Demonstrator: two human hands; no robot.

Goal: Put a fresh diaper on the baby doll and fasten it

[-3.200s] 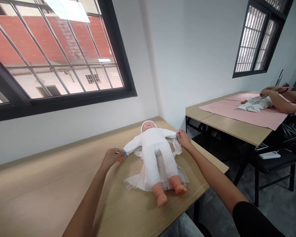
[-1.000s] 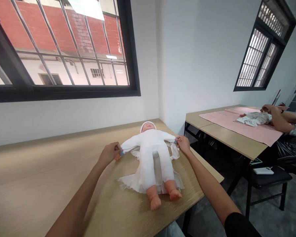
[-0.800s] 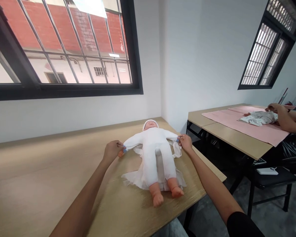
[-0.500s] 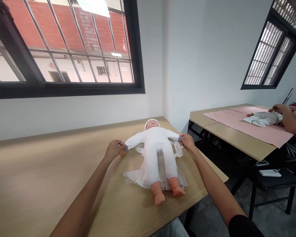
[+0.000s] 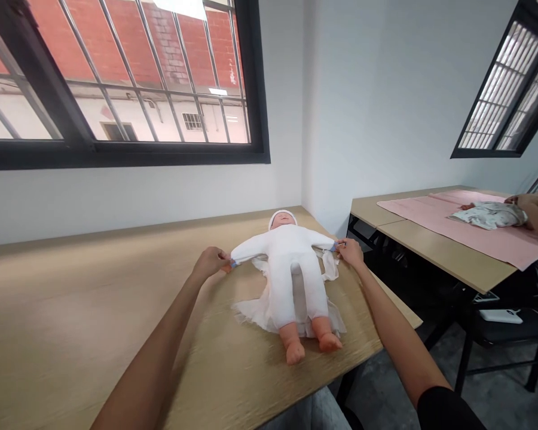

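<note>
centrally in the frame, a baby doll (image 5: 294, 269) lies face-up on the wooden table (image 5: 72, 310), left hand (image 5: 210, 263) and right hand (image 5: 350, 253) each pinching a sleeve cuff, arms spread.

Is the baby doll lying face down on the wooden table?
No, the baby doll lies on its back, face up, on the wooden table.

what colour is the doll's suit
The suit is white all over; the head view shows it clearly.

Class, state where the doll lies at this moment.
Head view: the doll lies face up on a cloth at the right end of the table, between the left hand and right hand.
</note>
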